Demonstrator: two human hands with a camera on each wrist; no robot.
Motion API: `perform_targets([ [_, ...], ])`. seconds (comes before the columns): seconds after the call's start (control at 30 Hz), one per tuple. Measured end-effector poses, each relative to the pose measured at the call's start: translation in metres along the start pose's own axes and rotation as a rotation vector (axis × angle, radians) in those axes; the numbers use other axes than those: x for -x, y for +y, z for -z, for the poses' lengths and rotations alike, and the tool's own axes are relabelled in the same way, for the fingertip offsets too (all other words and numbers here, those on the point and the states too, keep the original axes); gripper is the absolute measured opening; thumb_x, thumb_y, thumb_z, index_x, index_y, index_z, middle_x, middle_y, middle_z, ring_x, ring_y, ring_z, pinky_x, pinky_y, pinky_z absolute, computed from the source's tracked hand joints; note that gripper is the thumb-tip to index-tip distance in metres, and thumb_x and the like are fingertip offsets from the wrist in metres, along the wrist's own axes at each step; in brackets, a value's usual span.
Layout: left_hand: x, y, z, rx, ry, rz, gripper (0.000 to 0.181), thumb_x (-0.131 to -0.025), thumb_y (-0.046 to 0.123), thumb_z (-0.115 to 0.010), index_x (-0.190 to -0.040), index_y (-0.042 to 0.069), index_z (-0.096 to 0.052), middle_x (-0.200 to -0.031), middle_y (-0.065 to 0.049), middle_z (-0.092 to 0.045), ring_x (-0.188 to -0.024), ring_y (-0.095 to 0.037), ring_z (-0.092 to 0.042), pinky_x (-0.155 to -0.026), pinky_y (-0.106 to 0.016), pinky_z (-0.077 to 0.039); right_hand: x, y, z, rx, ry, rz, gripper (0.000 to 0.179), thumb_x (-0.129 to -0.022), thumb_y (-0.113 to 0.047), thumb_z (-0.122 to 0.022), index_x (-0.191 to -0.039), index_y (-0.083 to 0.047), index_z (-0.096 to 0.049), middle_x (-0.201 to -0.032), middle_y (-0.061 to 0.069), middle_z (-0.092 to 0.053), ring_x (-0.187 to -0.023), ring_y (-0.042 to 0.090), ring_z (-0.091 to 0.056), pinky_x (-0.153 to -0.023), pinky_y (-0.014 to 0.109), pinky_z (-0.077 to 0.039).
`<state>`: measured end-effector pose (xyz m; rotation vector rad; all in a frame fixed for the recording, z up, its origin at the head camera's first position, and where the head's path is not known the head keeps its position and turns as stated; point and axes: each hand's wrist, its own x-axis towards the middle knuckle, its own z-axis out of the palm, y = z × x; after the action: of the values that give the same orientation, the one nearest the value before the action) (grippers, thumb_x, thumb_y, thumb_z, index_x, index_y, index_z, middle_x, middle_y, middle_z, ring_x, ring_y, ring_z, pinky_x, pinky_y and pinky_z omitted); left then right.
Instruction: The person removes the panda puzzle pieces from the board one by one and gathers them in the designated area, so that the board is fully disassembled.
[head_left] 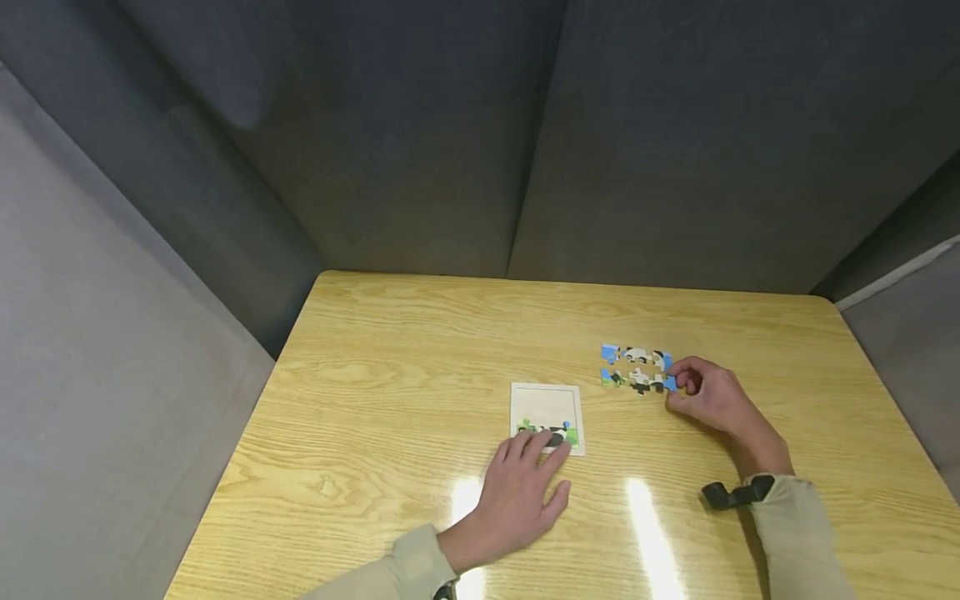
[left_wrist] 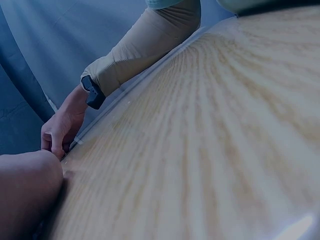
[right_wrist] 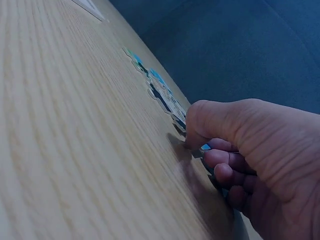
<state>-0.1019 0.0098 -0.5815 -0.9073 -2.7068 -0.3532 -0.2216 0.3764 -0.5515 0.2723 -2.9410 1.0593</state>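
My left hand (head_left: 520, 493) lies with outstretched fingers on the lower part of a white puzzle board (head_left: 542, 400). Beneath those fingertips a row of joined jigsaw pieces (head_left: 557, 436), green, black and white, fills the board's bottom edge. To the right of the board, loose jigsaw pieces (head_left: 637, 356) lie in two rows on the table. At the right end of the nearer row, my right hand (head_left: 717, 400) pinches a blue jigsaw piece (head_left: 671, 383) between thumb and fingers. In the right wrist view, the thumb partly covers this piece (right_wrist: 205, 147).
The wooden table (head_left: 390, 367) has rounded far corners. A dark grey curtain (head_left: 420, 150) hangs behind it, with lighter grey cloth (head_left: 97, 350) at the left. Both wrists carry black straps, the right strap (head_left: 738, 493) showing clearly.
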Motion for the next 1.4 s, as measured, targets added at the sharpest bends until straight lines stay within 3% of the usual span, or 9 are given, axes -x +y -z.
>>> perform_targets([
  [0.33,0.0,-0.002,0.0,-0.008,0.007,-0.001,0.048,-0.105,0.045,-0.047,-0.148,0.026,-0.055,-0.147,-0.003,-0.049,-0.133,-0.024,-0.047,-0.107,-0.042,-0.045,-0.001,-0.001,0.007,0.007,-0.056,-0.029,0.034,-0.082,-0.008,-0.08,-0.112,-0.001,-0.066,-0.09,0.009,-0.061,-0.075,0.015,-0.05,-0.064,0.023,-0.042],
  [1.07,0.002,0.002,0.0,0.018,0.009,-0.001,0.047,-0.104,0.045,-0.049,-0.147,0.026,-0.056,-0.146,-0.003,-0.051,-0.133,-0.025,-0.048,-0.105,-0.042,-0.047,0.008,-0.006,0.008,-0.024,-0.018,-0.006,0.027,-0.088,-0.008,-0.072,-0.113,-0.002,-0.068,-0.087,0.008,-0.061,-0.074,0.012,-0.052,-0.064,0.021,-0.042],
  [1.23,0.001,0.001,-0.002,0.005,0.019,-0.006,0.048,-0.104,0.045,-0.049,-0.147,0.025,-0.056,-0.146,-0.003,-0.05,-0.132,-0.024,-0.047,-0.105,-0.041,-0.046,0.013,-0.02,0.002,-0.045,0.086,0.067,0.021,-0.089,-0.003,-0.07,-0.11,-0.002,-0.069,-0.084,0.006,-0.061,-0.071,0.01,-0.052,-0.06,0.018,-0.043],
  [1.4,0.0,-0.001,0.0,-0.004,0.019,-0.009,0.048,-0.104,0.044,-0.049,-0.147,0.024,-0.056,-0.145,-0.004,-0.051,-0.131,-0.024,-0.048,-0.105,-0.041,-0.047,0.014,-0.055,-0.014,-0.07,0.143,0.216,0.019,-0.084,0.008,-0.068,-0.101,-0.001,-0.071,-0.079,0.002,-0.061,-0.067,0.008,-0.052,-0.057,0.017,-0.043],
])
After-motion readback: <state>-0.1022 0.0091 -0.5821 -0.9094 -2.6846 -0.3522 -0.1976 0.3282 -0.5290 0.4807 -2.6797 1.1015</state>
